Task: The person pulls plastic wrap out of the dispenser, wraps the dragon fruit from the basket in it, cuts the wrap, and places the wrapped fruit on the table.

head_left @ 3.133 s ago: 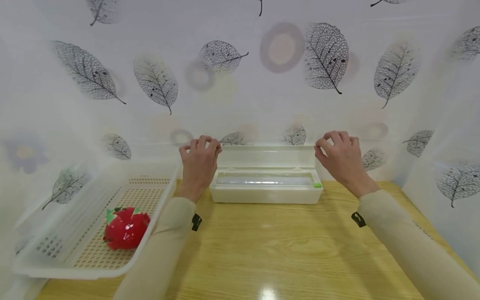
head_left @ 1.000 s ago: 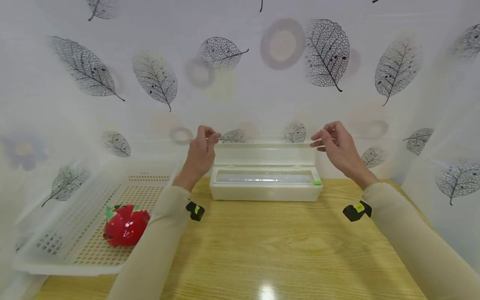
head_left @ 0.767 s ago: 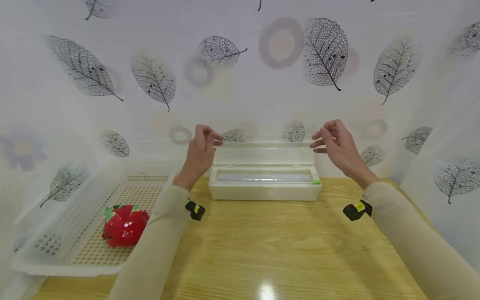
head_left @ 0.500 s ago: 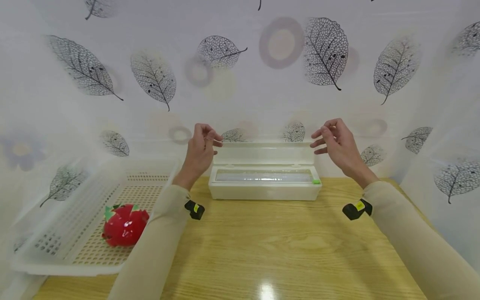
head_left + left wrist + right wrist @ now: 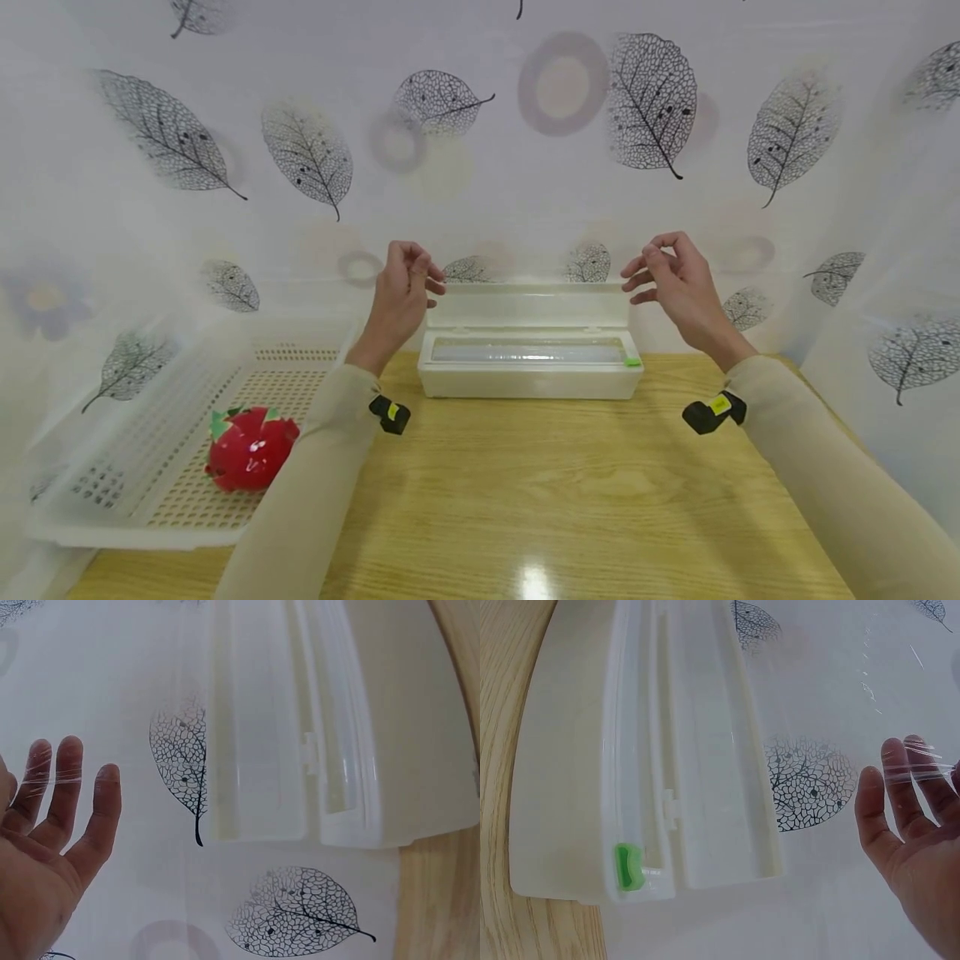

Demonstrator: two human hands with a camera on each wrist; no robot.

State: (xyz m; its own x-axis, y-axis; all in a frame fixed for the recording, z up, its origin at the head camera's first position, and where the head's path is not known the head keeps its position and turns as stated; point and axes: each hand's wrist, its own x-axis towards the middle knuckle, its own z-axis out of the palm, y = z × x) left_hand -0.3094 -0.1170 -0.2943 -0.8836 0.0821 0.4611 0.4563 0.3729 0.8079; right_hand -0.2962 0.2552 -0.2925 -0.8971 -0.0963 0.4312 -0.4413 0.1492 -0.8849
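Observation:
A white cling film dispenser (image 5: 528,383) stands at the back of the table, its lid (image 5: 528,307) raised. Inside lies a shiny roll (image 5: 525,353), and a green slider cutter (image 5: 632,362) sits at the right end. My left hand (image 5: 397,300) is above the box's left end, thumb and forefinger pinched together. Above the right end, my right hand (image 5: 678,287) pinches in the same way. Clear cling film (image 5: 919,774) crosses the fingers in both wrist views; its span between the hands hardly shows. Both hands are apart from the dispenser.
A white perforated basket (image 5: 112,535) stands at the left, holding a glossy red dragon fruit (image 5: 251,450) with green tips. My left forearm passes over its right edge. Behind the wooden table (image 5: 570,500) hangs a leaf-print sheet (image 5: 480,192).
Both hands have lifted from the lid's upper corners and turned, with the other fingers more spread. Over the last half second they have risen slightly. Dispenser and basket stay put.

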